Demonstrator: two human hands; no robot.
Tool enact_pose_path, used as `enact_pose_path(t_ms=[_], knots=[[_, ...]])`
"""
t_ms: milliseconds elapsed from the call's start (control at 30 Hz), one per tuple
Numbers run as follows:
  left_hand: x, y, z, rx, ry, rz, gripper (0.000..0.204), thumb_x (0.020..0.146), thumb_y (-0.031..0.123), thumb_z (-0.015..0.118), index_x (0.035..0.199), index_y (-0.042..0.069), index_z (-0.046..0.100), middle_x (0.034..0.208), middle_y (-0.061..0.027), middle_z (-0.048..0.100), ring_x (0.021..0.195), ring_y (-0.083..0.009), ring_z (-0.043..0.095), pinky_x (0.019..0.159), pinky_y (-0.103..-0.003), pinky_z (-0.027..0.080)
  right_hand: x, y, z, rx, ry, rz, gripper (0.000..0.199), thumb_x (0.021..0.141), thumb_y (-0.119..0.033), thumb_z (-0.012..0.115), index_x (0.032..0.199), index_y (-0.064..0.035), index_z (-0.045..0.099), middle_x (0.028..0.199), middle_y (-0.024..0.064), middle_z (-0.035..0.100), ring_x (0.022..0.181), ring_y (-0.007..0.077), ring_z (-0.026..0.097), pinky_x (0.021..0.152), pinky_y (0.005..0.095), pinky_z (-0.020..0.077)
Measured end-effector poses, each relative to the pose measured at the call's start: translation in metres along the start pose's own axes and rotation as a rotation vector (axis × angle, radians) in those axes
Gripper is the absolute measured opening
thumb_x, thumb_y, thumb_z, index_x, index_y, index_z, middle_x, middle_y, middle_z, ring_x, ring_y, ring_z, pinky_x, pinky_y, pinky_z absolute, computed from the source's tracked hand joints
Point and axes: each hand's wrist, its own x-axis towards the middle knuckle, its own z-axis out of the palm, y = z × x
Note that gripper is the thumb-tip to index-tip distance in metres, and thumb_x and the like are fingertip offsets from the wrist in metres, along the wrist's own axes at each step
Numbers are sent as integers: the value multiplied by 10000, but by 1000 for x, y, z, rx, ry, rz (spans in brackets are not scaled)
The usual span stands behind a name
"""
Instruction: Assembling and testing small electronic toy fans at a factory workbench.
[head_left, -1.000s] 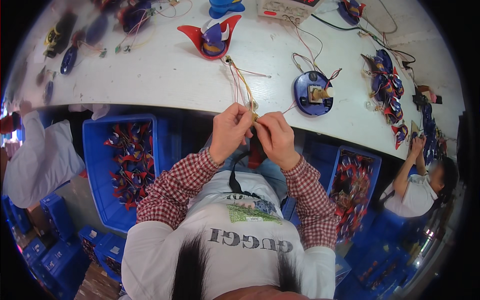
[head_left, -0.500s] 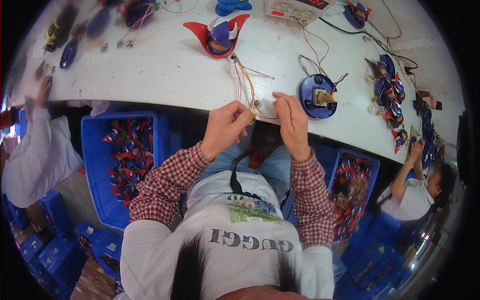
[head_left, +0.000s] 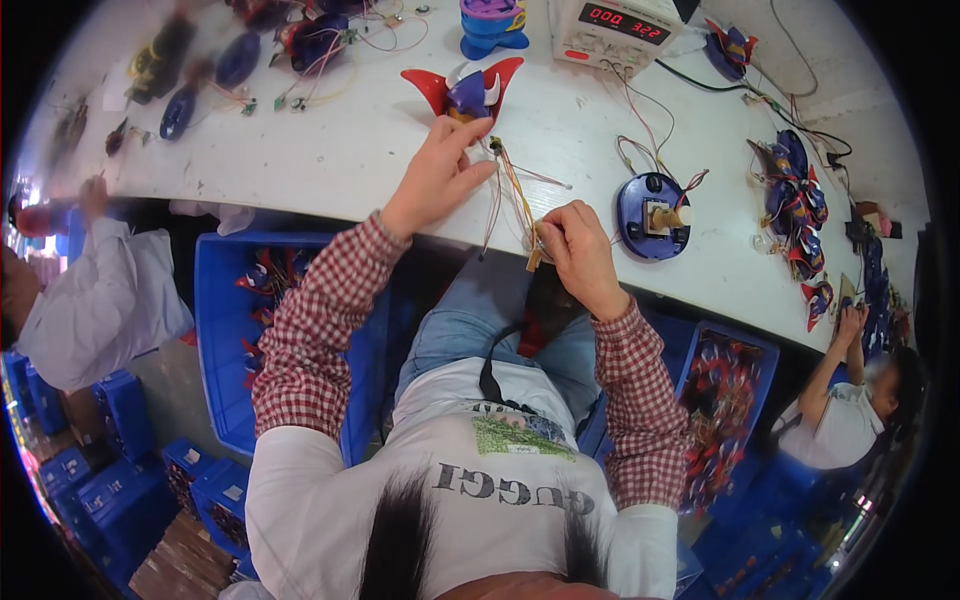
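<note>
A purple toy figure head with white horns and a red collar [head_left: 505, 77] lies on the white table. My left hand [head_left: 438, 178] reaches to its near edge, index finger stretched out and thumb apart; the fingertips are at the figure, and whether they press on it I cannot tell. Thin wires [head_left: 515, 188] run from a small part under the collar toward me. At the table's front edge my right hand [head_left: 582, 250] pinches their lower ends, where a small tan piece [head_left: 534, 260] hangs below. Right of that hand sits a round purple base with a gearbox-like block [head_left: 652, 217].
A power supply with a red display [head_left: 618, 30] and a blue and purple toy tub [head_left: 492, 28] stand at the back. More figure parts [head_left: 790, 190] line the right. Blue bins [head_left: 205, 340] of figures flank my legs. Co-workers sit at left [head_left: 100, 290] and right [head_left: 840, 420].
My left hand has let go of the wire ends and moved up to the toy figure. My right hand has closed on the wires. The whole view has shifted slightly.
</note>
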Motion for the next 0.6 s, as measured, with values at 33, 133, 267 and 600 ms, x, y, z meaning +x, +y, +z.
enact_pose_path(t_ms=[33, 133, 267, 600], knots=[[7, -5, -1, 1, 9, 13, 236, 838, 95, 629, 1055, 6, 604, 909, -62, 500, 690, -125, 482, 604, -236, 432, 0, 0, -2, -13, 0, -6, 91, 839, -94, 610, 878, -17, 583, 793, 78, 529, 734, 240, 505, 677, 311, 424], [22, -16, -4, -85, -160, 1, 218, 863, 103, 617, 1055, 0, 612, 851, -35, 519, 667, -107, 461, 608, -208, 403, 0, -2, -8, 48, -36, 115, 86, 873, -95, 593, 882, -11, 580, 783, 62, 557, 685, 182, 508, 625, 269, 426], [23, -17, -5, -237, -235, -139, 205, 854, 97, 623, 1035, 3, 630, 827, -38, 545, 664, -105, 473, 617, -212, 409, 1, -6, -14, 165, -48, 267, 91, 893, -96, 576, 898, -5, 580, 780, 53, 577, 648, 143, 505, 589, 243, 425], [19, -18, -3, -32, -204, 26, 116, 841, 103, 645, 906, 6, 647, 821, -43, 605, 647, -122, 502, 615, -216, 418, 9, -13, -19, 283, -184, 317, 126, 880, -104, 569, 922, 15, 566, 804, 97, 599, 626, 185, 530, 570, 286, 432]])
